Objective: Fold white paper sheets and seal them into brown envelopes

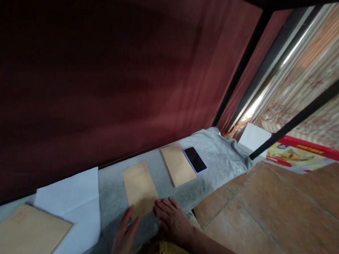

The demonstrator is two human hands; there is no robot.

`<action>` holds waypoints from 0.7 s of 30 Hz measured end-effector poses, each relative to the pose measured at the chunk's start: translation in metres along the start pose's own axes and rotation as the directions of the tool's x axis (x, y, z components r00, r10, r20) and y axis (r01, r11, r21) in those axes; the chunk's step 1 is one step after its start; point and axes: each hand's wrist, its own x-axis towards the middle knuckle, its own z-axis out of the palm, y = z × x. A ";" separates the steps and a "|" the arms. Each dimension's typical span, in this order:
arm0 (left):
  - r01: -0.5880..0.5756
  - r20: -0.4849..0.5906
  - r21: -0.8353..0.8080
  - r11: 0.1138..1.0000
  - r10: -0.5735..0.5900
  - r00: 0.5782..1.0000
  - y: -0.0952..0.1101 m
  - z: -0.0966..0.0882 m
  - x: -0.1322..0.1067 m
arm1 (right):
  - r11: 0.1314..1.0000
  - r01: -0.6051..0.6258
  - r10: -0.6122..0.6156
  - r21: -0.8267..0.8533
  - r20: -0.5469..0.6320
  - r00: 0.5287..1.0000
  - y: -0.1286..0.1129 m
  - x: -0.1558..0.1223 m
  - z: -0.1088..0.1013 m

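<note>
A tan envelope (pixel 140 185) lies flat on the grey cloth (pixel 107 208) in front of me. At its near left corner is my left hand (pixel 125 234), thumb and fingers apart, fingertips at or just over the paper. My right hand (pixel 174 222) rests palm down by the near right corner, fingers stretched out; they touch or nearly touch the edge. Neither hand grips anything. Farther right, a thicker tan envelope or stack of envelopes (pixel 178 165) lies beside a phone (pixel 195 159) with a dark screen.
To the left, a larger tan envelope or stack (pixel 23 233) overlaps a creased white sheet (pixel 76 198). A dark red panel (pixel 132 80) rises behind the cloth. Black metal bars (pixel 246 62) stand at the right. A red and yellow box (pixel 297 154) sits on the tiled floor (pixel 270 199).
</note>
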 end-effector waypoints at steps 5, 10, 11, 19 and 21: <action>0.179 -0.061 -0.217 0.960 -0.196 0.979 0.029 0.002 -0.001 | 0.999 -0.003 0.005 0.043 -0.043 0.999 0.002 0.002 0.000; 0.244 -0.083 -0.200 0.949 -0.264 0.961 0.036 -0.007 0.007 | 0.966 -0.189 0.219 0.177 -0.168 0.961 0.034 -0.005 -0.018; 0.254 -0.076 -0.218 0.942 -0.276 0.958 0.038 -0.008 0.007 | 0.957 -0.210 0.246 0.198 -0.178 0.953 0.045 -0.008 -0.024; 0.325 -0.020 -0.350 0.878 -0.354 0.935 0.047 -0.012 0.004 | 0.957 -0.230 0.266 0.175 -0.219 0.939 0.111 -0.011 -0.047; 0.304 -0.005 -0.363 0.881 -0.328 0.945 0.044 -0.013 0.002 | 0.955 -0.241 0.278 0.175 -0.232 0.932 0.116 -0.005 -0.047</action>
